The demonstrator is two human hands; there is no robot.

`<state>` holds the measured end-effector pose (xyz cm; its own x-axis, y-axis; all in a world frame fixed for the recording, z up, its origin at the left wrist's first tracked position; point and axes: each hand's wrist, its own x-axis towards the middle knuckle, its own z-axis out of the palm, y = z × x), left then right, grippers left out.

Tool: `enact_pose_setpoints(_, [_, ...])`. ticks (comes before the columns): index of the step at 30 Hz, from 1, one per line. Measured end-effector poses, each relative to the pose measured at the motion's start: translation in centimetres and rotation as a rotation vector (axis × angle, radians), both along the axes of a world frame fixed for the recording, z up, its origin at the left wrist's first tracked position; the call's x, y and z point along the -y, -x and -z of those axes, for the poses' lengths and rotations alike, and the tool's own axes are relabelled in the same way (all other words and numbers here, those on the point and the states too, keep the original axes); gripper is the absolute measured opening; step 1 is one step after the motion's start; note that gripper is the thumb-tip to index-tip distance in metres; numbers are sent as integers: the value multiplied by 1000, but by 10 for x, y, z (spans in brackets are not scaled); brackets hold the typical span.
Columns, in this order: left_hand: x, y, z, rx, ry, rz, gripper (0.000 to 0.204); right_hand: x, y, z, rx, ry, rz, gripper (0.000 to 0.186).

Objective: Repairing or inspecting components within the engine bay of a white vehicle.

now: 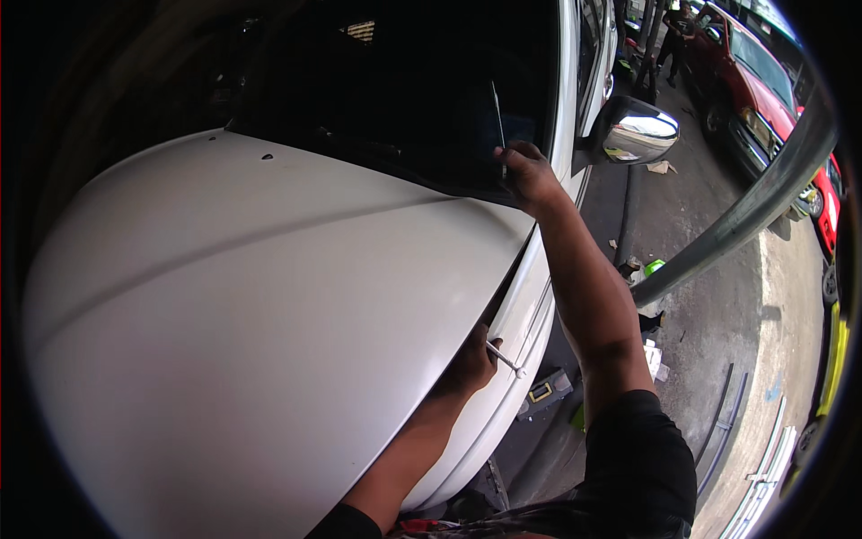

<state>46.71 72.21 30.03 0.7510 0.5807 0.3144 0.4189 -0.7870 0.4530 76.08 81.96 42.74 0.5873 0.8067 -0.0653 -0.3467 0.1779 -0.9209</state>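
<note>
The white car hood [242, 287] spreads across the left and middle, with a dark gap along its right edge beside the white fender [516, 314]. At that gap, my left hand [472, 361] is closed around a silver wrench [505, 357], whose open end points right over the fender. The hood's edge partly covers my left forearm and fingers. Farther up, my right hand [532, 176] is raised near the lower right corner of the dark windshield [386, 81]. Its fingers close on a thin, pointed silver tool [498, 117] held upright; its exact kind is unclear.
A chrome side mirror [639, 131] juts out past my right hand. A thick grey metal pole [745, 220] slants across the right. Below the fender lies a grey toolbox [544, 393]. Beyond are a red pickup [754, 81], a standing person [673, 40] and white bars [761, 481] on the floor.
</note>
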Motion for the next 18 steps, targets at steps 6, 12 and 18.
enact_pose_setpoints(6, [-7, 11, 33, 177, -26, -37, 35, -102, 24, -24, 681, 276, 106, 96])
enact_pose_setpoints(12, [4, 11, 72, 112, 27, -58, 45, -149, 27, -17, 1270, 457, 113, 97])
enact_pose_setpoints(18, [5, 2, 61, 137, 8, -74, 44, -167, 14, -15, 1506, 531, 52, 100])
